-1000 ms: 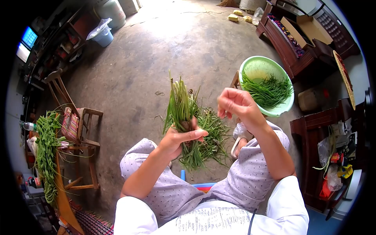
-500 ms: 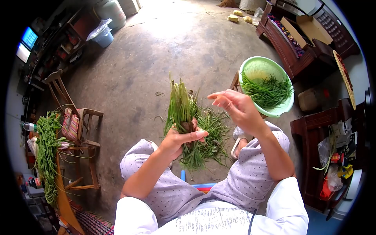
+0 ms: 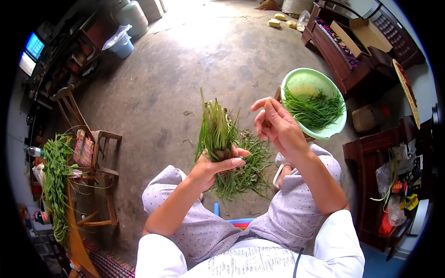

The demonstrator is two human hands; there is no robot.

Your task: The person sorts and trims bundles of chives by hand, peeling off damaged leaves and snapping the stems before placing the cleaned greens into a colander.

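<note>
My left hand (image 3: 214, 169) is wrapped round a bunch of long, thin green stalks, like chives (image 3: 214, 127), held upright with pale and brownish ends at the top. To the right of the bunch, my right hand (image 3: 278, 124) is raised with thumb and fingertips drawn together; whatever lies between them is too small to make out. Beneath the hands, a loose heap of green trimmings (image 3: 252, 169) covers the floor between my feet. Just beyond my right hand stands a light green plastic basin (image 3: 340, 88), with slender green leaves (image 3: 317, 109) lying in it.
On the left, a wooden chair (image 3: 104, 139) stands near a bench piled with leafy greens (image 3: 56, 190). A blue bin (image 3: 123, 46) and a gas cylinder (image 3: 133, 21) are at the far left. Dark wooden furniture (image 3: 366, 162) lines the right side.
My right hand has turned and its fingers, more stretched before, have curled in toward the thumb. My left hand still grips the bunch, almost in the same place.
</note>
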